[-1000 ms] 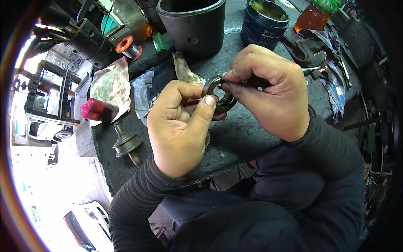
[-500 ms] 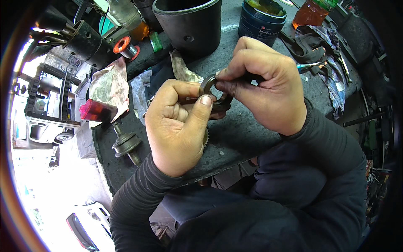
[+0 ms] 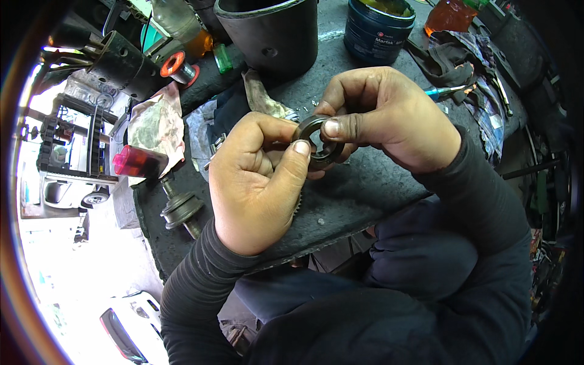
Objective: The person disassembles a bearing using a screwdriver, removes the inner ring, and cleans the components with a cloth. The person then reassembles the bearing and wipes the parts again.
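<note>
Currently, your left hand (image 3: 252, 182) pinches the dark metal ring (image 3: 306, 127) between thumb and fingers, and your right hand (image 3: 398, 118) grips its right side likewise; the ring is mid-frame, held above the bench (image 3: 359, 198), so handling looks under way, not finished; how much is left, I cannot tell; the flanged shaft (image 3: 182, 210) lies untouched at left; the open tub (image 3: 376, 38) stands top, right of centre.

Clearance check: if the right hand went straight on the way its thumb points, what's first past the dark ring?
Likely the left hand, which holds the left side of the dark ring that the right hand also grips; depth is unclear from this view.
</note>
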Demonstrator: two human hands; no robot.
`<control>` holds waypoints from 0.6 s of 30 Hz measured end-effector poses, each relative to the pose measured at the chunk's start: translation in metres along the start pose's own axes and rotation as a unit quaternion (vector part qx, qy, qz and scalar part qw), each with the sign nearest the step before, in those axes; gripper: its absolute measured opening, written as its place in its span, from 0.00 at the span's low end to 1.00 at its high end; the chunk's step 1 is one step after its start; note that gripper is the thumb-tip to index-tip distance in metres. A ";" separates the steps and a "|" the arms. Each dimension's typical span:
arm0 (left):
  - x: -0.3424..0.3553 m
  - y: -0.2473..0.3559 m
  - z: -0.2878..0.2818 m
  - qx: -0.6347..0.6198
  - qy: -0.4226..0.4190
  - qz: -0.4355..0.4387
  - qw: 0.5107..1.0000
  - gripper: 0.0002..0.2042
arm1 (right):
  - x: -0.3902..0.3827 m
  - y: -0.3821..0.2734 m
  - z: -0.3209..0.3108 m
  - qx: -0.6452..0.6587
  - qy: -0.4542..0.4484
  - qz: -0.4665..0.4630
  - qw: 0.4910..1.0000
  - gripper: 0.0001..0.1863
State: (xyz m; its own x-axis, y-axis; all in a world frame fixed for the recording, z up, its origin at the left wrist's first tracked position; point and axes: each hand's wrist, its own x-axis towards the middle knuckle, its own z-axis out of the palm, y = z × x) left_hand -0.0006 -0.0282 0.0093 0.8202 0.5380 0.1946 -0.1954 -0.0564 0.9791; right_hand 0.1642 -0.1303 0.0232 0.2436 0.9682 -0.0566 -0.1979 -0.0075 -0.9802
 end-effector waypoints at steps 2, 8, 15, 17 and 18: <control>-0.001 0.000 0.001 -0.010 0.005 0.007 1.000 0.04 | -0.001 -0.004 0.003 -0.031 -0.006 0.002 1.000 0.06; -0.002 0.000 0.000 0.027 0.003 0.020 0.999 0.06 | -0.003 -0.001 0.011 -0.059 0.004 -0.062 0.996 0.06; 0.001 0.005 -0.002 -0.036 -0.001 0.011 0.999 0.07 | -0.005 0.000 0.015 -0.140 0.024 -0.126 0.982 0.06; 0.001 0.006 -0.002 -0.025 0.008 -0.001 1.000 0.08 | -0.005 0.001 0.015 -0.188 0.025 -0.151 0.970 0.06; 0.001 0.006 -0.002 -0.020 0.013 -0.007 1.000 0.08 | -0.005 0.002 0.015 -0.212 0.024 -0.163 0.963 0.06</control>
State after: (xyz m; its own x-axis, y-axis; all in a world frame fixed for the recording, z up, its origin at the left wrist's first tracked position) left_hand -0.0023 -0.0265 0.0156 0.8086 0.5605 0.1787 -0.2052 -0.0159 0.9786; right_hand 0.1481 -0.1316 0.0241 0.2734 0.9235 0.2693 0.3002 0.1841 -0.9360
